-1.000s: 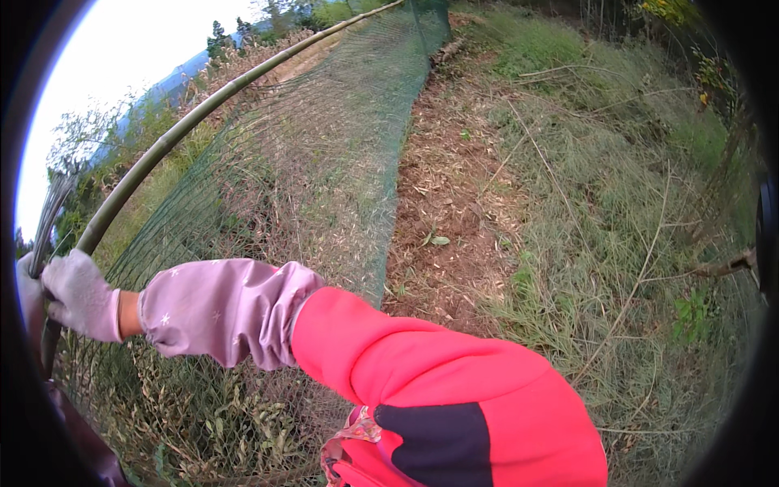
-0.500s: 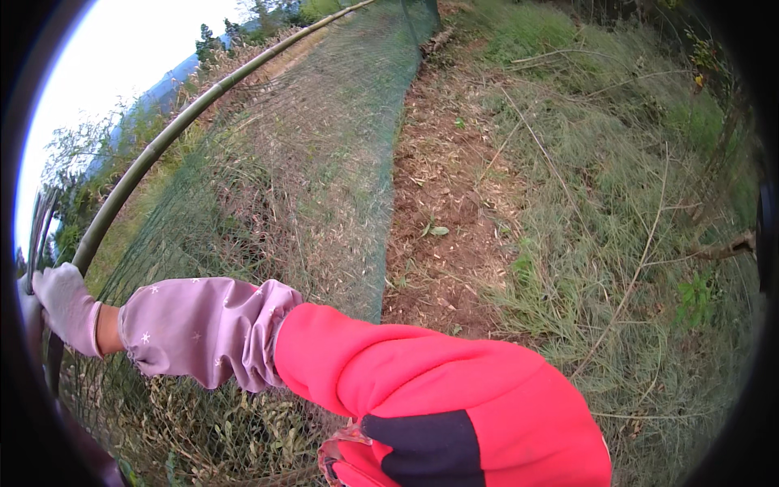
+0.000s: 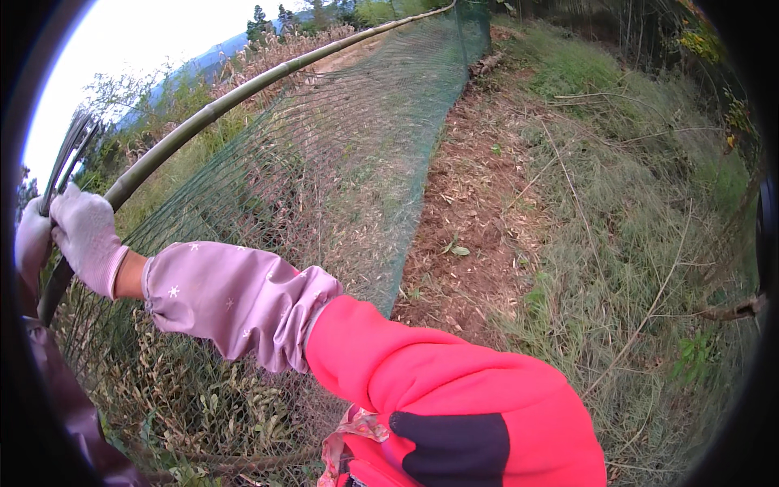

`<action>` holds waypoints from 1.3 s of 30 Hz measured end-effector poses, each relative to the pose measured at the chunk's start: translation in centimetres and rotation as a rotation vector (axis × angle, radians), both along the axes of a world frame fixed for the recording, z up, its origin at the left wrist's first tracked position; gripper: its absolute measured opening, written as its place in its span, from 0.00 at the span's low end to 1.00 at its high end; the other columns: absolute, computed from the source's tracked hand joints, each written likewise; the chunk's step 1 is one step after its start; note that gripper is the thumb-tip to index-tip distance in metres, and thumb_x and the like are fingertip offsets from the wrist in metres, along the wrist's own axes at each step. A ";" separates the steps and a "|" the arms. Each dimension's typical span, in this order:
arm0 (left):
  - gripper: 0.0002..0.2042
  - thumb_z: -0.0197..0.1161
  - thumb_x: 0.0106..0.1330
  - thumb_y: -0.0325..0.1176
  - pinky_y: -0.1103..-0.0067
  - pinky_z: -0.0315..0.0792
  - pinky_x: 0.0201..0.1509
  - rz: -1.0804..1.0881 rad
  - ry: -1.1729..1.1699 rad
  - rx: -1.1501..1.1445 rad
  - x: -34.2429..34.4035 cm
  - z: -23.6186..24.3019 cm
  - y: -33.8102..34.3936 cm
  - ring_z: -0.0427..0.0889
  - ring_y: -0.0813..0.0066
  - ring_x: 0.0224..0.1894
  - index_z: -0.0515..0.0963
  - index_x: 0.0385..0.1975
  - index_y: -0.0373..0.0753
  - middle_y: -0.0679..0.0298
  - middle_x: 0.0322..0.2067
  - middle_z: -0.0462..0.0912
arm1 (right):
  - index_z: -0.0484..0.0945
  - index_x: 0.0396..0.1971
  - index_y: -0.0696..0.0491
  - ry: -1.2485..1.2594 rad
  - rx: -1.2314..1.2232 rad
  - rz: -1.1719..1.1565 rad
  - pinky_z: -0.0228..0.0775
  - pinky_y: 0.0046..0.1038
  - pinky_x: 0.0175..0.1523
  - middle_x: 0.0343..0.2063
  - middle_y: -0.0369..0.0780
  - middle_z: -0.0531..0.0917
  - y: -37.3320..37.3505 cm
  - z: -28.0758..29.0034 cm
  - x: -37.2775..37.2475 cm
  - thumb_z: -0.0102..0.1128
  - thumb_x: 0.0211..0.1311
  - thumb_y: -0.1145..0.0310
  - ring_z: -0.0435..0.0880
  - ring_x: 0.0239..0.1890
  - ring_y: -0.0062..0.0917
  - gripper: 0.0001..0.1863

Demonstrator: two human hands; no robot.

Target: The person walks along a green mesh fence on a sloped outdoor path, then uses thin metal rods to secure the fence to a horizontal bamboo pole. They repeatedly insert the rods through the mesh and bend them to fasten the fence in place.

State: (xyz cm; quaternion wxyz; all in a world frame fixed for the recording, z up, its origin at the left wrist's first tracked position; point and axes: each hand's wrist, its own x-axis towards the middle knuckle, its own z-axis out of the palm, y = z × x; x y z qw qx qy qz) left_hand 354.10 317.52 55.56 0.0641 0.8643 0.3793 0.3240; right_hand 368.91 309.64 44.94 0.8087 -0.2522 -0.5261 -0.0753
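Gloved hands were together over the near stretch of the bamboo pole [image 3: 209,112]. Left hand [image 3: 32,243], partly out of view, was closed round a bundle of thin strands [image 3: 68,156] that stuck up just left of the pole. Right hand [image 3: 88,235] was close beside it, fingers curled; could not tell what they gripped. Green net [image 3: 369,138] spread along the pole's right side. Farther right of the pole lay brown soil [image 3: 466,219], then feathery greenery [image 3: 621,243].

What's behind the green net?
Dry stalks and grass show through the green net. Whatever they and the mauve right sleeve cover can't be seen.
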 end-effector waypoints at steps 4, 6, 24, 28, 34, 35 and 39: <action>0.02 0.56 0.57 0.21 0.82 0.65 0.28 0.002 0.011 -0.036 0.2 0.5 0.0 0.70 0.85 0.26 0.73 0.26 0.36 0.71 0.21 0.72 | 0.73 0.20 0.57 0.025 0.168 0.123 0.68 0.41 0.35 0.22 0.45 0.75 -0.4 -0.2 1.2 0.62 0.46 0.77 0.77 0.28 0.42 0.06; 0.02 0.56 0.57 0.21 0.82 0.66 0.28 -0.004 0.017 -0.058 0.4 0.6 0.2 0.70 0.85 0.26 0.73 0.26 0.36 0.72 0.22 0.73 | 0.74 0.19 0.58 0.027 0.248 0.219 0.69 0.38 0.31 0.19 0.47 0.76 -0.8 -0.4 1.8 0.60 0.50 0.78 0.79 0.25 0.40 0.05; 0.01 0.54 0.61 0.25 0.85 0.57 0.25 -0.110 0.007 -0.075 2.8 -1.2 -4.9 0.62 0.89 0.23 0.71 0.29 0.38 0.76 0.21 0.64 | 0.76 0.14 0.56 -0.507 -0.018 0.189 0.73 0.41 0.32 0.15 0.50 0.78 -3.7 -0.4 2.7 0.56 0.49 0.70 0.81 0.23 0.45 0.09; 0.02 0.53 0.60 0.23 0.85 0.60 0.26 -0.060 -0.044 -0.079 2.5 -1.5 -3.7 0.63 0.88 0.24 0.69 0.27 0.38 0.75 0.21 0.65 | 0.76 0.15 0.57 -0.640 -0.118 0.135 0.74 0.41 0.34 0.14 0.49 0.78 -3.5 -0.5 4.4 0.55 0.50 0.68 0.82 0.23 0.44 0.10; 0.04 0.52 0.61 0.23 0.86 0.58 0.26 -0.103 -0.232 -0.127 3.0 -1.9 -5.1 0.62 0.89 0.24 0.68 0.25 0.41 0.76 0.22 0.63 | 0.77 0.22 0.56 -0.580 -0.198 0.031 0.74 0.39 0.33 0.16 0.44 0.80 -3.9 0.0 4.7 0.57 0.55 0.64 0.83 0.25 0.41 0.11; 0.05 0.52 0.61 0.23 0.86 0.57 0.26 -0.078 -0.249 -0.157 3.2 -2.0 -5.7 0.62 0.89 0.24 0.68 0.25 0.42 0.76 0.22 0.63 | 0.77 0.23 0.55 -0.639 -0.269 -0.041 0.74 0.39 0.33 0.17 0.43 0.81 -4.2 0.2 4.7 0.57 0.55 0.63 0.83 0.25 0.40 0.11; 0.03 0.54 0.66 0.29 0.89 0.59 0.26 -0.179 -0.390 -0.491 3.6 -2.3 -6.8 0.65 0.92 0.24 0.71 0.30 0.44 0.78 0.22 0.66 | 0.81 0.40 0.57 -1.160 -0.339 -0.542 0.74 0.36 0.37 0.32 0.42 0.84 -5.6 1.4 5.3 0.61 0.57 0.60 0.84 0.38 0.33 0.17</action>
